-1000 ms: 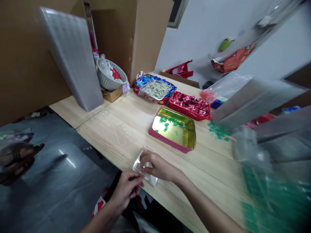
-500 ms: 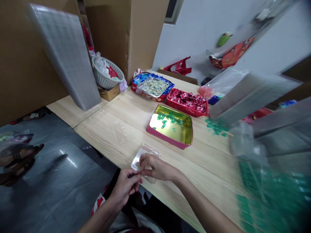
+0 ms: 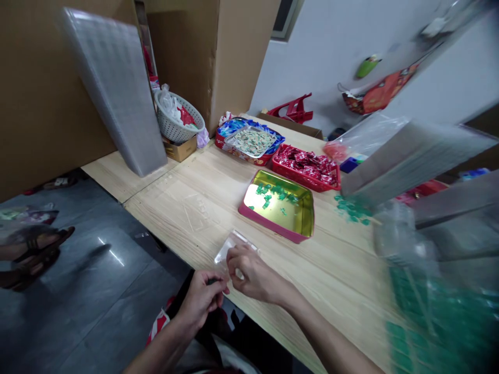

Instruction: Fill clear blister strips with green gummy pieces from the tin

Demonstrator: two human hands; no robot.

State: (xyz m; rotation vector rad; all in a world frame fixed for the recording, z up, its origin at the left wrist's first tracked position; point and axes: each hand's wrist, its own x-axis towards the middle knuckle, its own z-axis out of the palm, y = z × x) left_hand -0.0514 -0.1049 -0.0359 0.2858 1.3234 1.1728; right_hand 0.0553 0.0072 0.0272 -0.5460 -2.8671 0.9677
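My left hand [image 3: 202, 298] is closed in a pinch at the table's front edge. A small dark spot, perhaps greenish, shows between its thumb and fingers, too small to name. Just to its right, my right hand [image 3: 251, 272] has its thumb and fingers curled together, and whatever they hold is hidden. Under and behind the right hand lies a clear plastic case [image 3: 231, 245], partly covered by the fingers. Beyond it stands a gold-lined tin [image 3: 275, 229] with a red outside, holding several small green pieces [image 3: 266, 197].
Behind the tin are a red basket [image 3: 302, 179] of red packets and a tin with blue packets under a tray [image 3: 251, 143] of small pieces. Tall stacks of clear plastic [image 3: 120, 98] flank the table. Green pieces [image 3: 353, 209] lie at right, near blurred green sheets [image 3: 401, 337].
My right hand has drawn slightly right, away from my left fingertips, opening a small gap. The left hand stays almost in place. The whole view has shifted a little.
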